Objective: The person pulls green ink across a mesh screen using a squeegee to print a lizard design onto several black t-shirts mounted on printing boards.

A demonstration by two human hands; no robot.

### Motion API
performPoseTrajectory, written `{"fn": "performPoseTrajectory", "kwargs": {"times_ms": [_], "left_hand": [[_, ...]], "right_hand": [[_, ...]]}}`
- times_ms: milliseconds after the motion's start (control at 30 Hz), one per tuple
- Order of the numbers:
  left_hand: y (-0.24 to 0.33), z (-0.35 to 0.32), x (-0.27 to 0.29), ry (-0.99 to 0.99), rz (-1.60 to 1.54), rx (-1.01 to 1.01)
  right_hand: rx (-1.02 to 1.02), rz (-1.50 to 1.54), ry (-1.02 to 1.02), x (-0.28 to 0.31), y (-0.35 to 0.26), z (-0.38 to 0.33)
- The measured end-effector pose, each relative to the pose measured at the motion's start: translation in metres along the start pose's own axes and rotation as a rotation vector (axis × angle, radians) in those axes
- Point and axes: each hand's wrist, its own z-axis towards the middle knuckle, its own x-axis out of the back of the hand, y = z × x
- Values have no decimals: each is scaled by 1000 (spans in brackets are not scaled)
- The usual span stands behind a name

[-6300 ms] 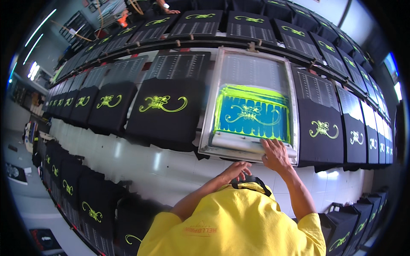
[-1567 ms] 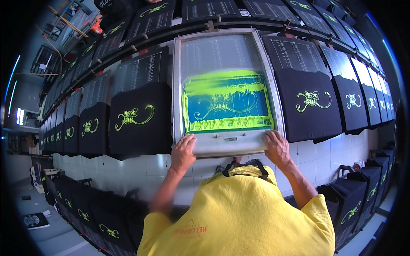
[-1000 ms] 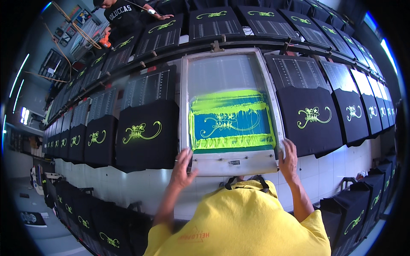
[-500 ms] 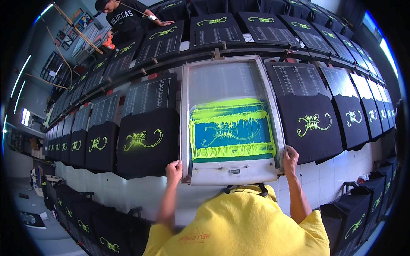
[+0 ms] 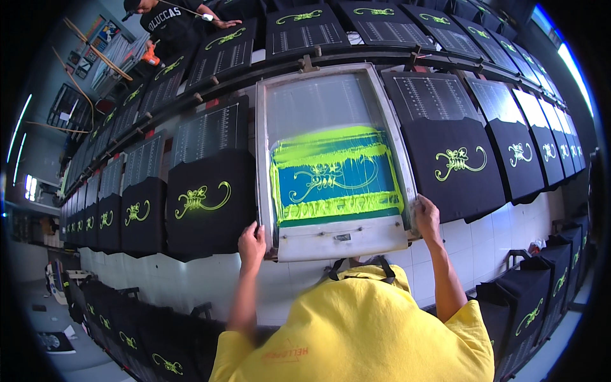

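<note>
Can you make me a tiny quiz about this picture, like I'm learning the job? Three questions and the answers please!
1. Pick one: the bright ink inside the screen frame is
A) red
B) yellow-green
C) white

2. True or false: the left hand and the right hand are both at the frame's top edge.

3. Fill in: the cloth just left of the frame is ____ with a bright curly design.

Key:
1. B
2. False: the left hand is low on the left side, the right hand low on the right side.
3. black

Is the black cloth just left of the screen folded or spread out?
Spread out: the black cloth lies flat on its board, yellow-green design showing.
</note>
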Motion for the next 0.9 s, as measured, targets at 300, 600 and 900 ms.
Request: {"fn": "performPoseTrajectory", "kwargs": {"times_ms": [300, 600, 900], "left_hand": [[65, -54, 55, -473, 185, -624], [85, -26, 45, -486, 227, -641], [82, -6, 23, -320, 151, -539]], "right_hand": [[771, -504, -597, 52, -89, -70], [859, -571, -643, 49, -108, -40], [783, -489, -402, 29, -119, -30]]}}
